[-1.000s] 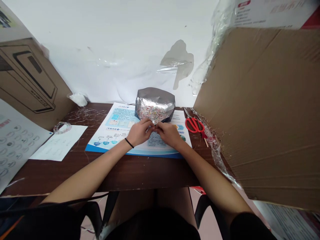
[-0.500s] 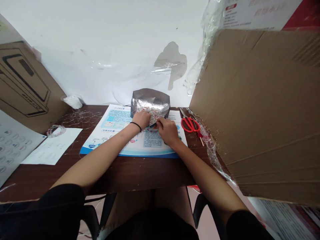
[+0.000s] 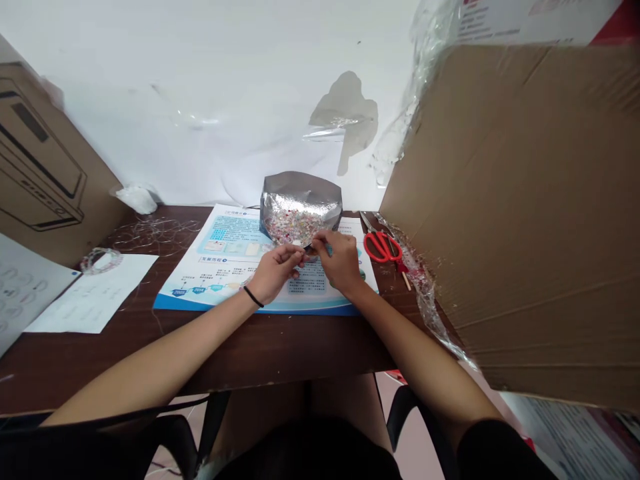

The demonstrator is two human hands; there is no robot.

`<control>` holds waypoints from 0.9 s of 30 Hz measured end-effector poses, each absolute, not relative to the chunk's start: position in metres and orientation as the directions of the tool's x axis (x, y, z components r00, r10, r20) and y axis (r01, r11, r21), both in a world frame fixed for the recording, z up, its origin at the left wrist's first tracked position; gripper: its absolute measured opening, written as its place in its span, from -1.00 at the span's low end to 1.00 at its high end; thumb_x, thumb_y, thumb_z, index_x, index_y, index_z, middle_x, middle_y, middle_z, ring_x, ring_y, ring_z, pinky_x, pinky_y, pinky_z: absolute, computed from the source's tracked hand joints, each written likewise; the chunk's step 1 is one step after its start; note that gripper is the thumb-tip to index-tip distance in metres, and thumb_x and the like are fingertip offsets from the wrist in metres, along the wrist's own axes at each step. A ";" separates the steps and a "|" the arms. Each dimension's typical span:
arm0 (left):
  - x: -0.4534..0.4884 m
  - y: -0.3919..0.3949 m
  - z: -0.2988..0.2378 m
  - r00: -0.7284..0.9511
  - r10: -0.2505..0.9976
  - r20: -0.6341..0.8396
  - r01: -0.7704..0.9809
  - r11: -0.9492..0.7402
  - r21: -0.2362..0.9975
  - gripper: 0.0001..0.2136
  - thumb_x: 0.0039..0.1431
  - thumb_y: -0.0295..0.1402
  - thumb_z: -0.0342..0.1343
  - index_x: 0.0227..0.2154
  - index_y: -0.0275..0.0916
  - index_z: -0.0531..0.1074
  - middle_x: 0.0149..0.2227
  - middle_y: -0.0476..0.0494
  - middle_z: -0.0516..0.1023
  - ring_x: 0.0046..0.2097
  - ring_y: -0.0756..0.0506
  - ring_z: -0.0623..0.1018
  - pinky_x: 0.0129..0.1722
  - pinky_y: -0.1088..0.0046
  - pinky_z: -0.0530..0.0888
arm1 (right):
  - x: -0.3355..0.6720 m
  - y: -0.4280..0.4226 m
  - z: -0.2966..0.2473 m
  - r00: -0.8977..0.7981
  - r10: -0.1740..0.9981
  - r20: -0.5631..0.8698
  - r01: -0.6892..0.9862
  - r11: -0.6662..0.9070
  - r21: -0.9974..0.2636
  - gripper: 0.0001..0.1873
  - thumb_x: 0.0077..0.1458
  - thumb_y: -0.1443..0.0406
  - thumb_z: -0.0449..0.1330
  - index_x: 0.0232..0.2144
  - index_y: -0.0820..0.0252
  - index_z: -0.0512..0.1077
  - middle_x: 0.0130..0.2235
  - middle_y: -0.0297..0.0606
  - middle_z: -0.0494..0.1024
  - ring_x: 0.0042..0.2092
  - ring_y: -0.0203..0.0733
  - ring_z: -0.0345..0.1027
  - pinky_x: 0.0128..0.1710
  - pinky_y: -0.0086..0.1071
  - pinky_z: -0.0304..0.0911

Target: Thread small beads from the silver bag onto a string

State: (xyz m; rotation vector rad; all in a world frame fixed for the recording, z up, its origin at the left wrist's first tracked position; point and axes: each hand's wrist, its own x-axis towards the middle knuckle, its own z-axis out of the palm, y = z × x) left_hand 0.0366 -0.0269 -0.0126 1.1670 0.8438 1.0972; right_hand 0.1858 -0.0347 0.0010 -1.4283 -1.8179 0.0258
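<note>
An open silver foil bag (image 3: 300, 200) full of small mixed-colour beads stands at the back of a blue and white printed sheet (image 3: 235, 250) on the dark wooden table (image 3: 280, 343). My left hand (image 3: 274, 270) hovers just in front of the bag's mouth, fingers pinched on something too small to name. My right hand (image 3: 340, 259) is beside it, fingertips pinched together and almost touching the left fingertips. A black band circles my left wrist.
Red-handled scissors (image 3: 383, 247) lie right of the sheet. A large cardboard panel (image 3: 520, 213) with crinkled plastic film walls off the right. A cardboard box (image 3: 40, 167) stands at the left, with a white paper (image 3: 95, 297), a bead bracelet (image 3: 97, 260) and loose thread.
My left hand reached into the bag's mouth half a second ago and has drawn back toward me, pinched. The right hand stayed near the bag's front edge. The view shifted slightly.
</note>
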 end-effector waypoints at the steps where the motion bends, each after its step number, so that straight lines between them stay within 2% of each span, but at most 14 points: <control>1: 0.037 -0.027 -0.015 0.297 0.955 0.002 -0.239 0.072 0.968 -0.79 -0.07 -0.28 0.22 -0.40 -0.27 0.39 -0.43 -0.08 0.47 -0.43 0.06 0.40 -0.57 0.59 0.27 | 0.185 -0.036 0.001 -0.052 0.816 0.576 0.814 0.368 -0.448 -0.78 0.21 0.27 -0.06 -0.33 0.13 0.37 -0.29 -0.34 0.55 -0.20 -0.29 0.37 -0.07 -0.31 0.00; 6: 0.038 -0.022 -0.018 0.302 0.952 -0.054 -0.274 0.140 0.951 -0.80 -0.06 -0.29 0.22 -0.40 -0.28 0.39 -0.45 -0.05 0.44 -0.45 0.09 0.37 -0.59 0.62 0.26 | 0.183 -0.038 -0.001 -0.092 0.796 0.598 0.843 0.382 -0.379 -0.74 0.22 0.26 -0.08 -0.34 0.13 0.39 -0.29 -0.31 0.53 -0.16 -0.27 0.32 -0.05 -0.33 -0.01; 16: 0.038 -0.021 -0.021 0.329 0.943 -0.049 -0.278 0.146 0.949 -0.79 -0.04 -0.26 0.21 -0.39 -0.28 0.39 -0.46 -0.03 0.42 -0.43 0.08 0.36 -0.56 0.62 0.28 | 0.182 -0.040 -0.001 -0.181 0.807 0.561 0.878 0.390 -0.278 -0.72 0.24 0.21 -0.11 -0.33 0.08 0.38 -0.23 -0.32 0.50 -0.08 -0.18 0.21 -0.03 -0.30 -0.06; 23: 0.038 -0.021 -0.019 0.348 0.936 -0.046 -0.322 0.165 0.932 -0.78 -0.04 -0.27 0.22 -0.40 -0.28 0.36 -0.45 -0.02 0.41 -0.42 0.09 0.36 -0.51 0.62 0.29 | 0.183 -0.041 -0.003 -0.232 0.778 0.584 0.870 0.435 -0.233 -0.74 0.24 0.24 -0.10 -0.34 0.10 0.38 -0.23 -0.31 0.50 -0.10 -0.21 0.24 -0.04 -0.29 -0.05; 27: 0.037 -0.022 -0.018 0.361 0.932 -0.036 -0.308 0.156 0.939 -0.77 -0.04 -0.24 0.22 -0.40 -0.28 0.35 -0.45 0.00 0.40 -0.41 0.10 0.36 -0.49 0.63 0.30 | 0.182 -0.040 -0.006 -0.228 0.729 0.646 0.863 0.459 -0.213 -0.78 0.23 0.27 -0.05 -0.35 0.12 0.37 -0.26 -0.31 0.51 -0.13 -0.22 0.27 -0.08 -0.27 -0.01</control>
